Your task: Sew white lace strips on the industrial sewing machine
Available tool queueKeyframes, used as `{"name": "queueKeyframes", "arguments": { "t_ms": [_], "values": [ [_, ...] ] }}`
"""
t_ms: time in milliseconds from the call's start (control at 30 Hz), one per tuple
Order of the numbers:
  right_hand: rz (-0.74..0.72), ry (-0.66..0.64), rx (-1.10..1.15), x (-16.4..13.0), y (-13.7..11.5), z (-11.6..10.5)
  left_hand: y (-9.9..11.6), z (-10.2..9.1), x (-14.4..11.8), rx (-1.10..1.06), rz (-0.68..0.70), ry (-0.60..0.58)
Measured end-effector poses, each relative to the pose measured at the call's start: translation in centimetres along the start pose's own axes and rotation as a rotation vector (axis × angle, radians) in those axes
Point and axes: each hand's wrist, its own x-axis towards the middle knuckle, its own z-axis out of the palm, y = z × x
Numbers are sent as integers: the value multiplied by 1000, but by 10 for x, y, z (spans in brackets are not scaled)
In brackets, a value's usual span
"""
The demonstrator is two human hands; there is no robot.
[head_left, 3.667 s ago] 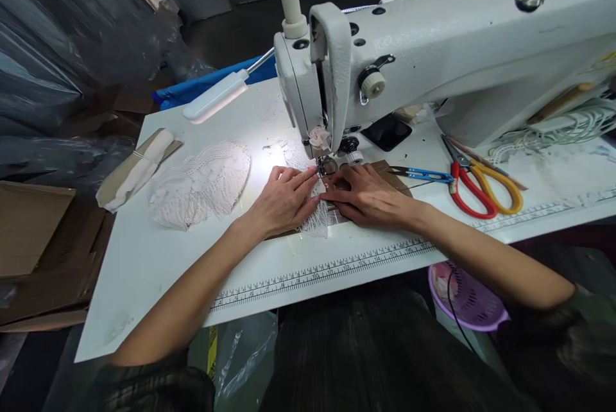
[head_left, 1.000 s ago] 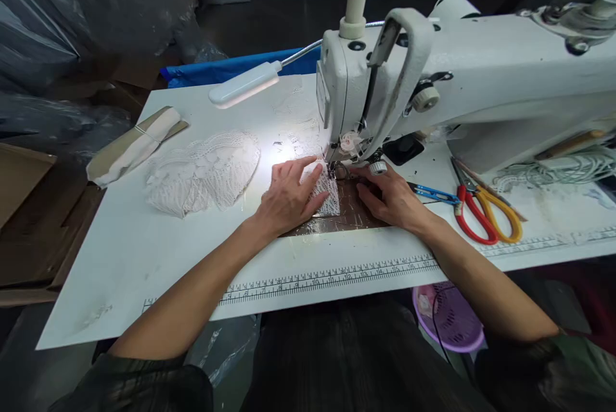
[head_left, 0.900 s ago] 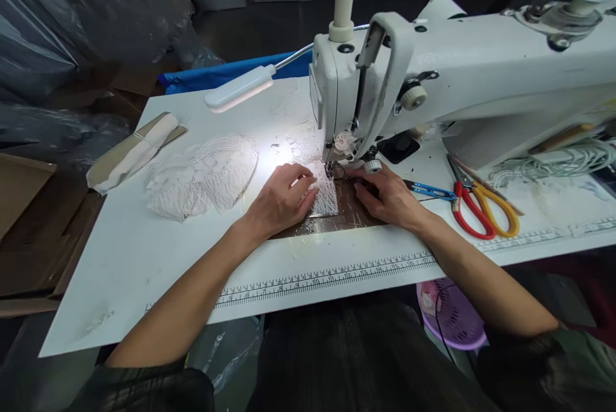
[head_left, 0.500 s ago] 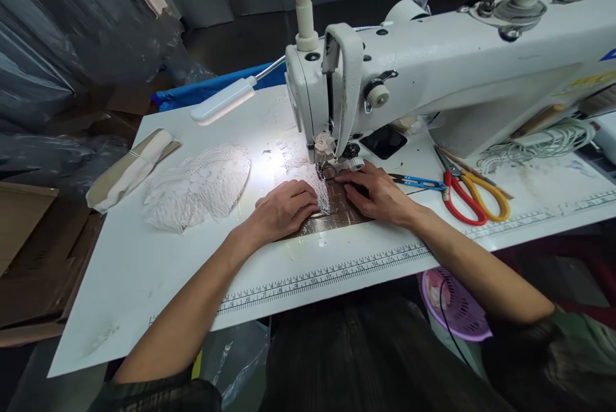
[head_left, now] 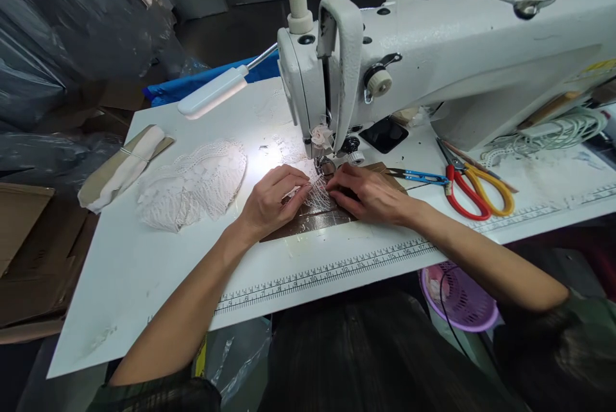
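On my remote feed, the left hand (head_left: 270,202) pinches white open-mesh lace (head_left: 318,195) at the needle end of the white metal sewing machine (head_left: 433,46), likely steadying the mesh; the right hand (head_left: 373,197) touches its edge (pinching or not, I can't tell).

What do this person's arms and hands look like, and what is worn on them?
The left hand and right hand wear no gloves; no ring, watch or bracelet shows. The forearms are bare. The left sleeve is dark with faint lines, the right sleeve dark greenish; both end near elbows.
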Motion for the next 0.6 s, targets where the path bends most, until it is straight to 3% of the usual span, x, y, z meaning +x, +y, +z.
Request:
{"name": "queueKeyframes", "arguments": {
  "t_ms": [100,233,433,600],
  "values": [
    [-101,-55,-85,-4,1,0,1,-1,1,-9,3,9],
    [-144,-96,-142,-9,-4,1,2,3,-1,4,53,-94],
    [-144,-156,-85,-10,-7,-8,0,12,-4,24,140,-172],
    [-39,-153,7,8,10,-17,1,10,-5,56,134,-196]
  ]
}}
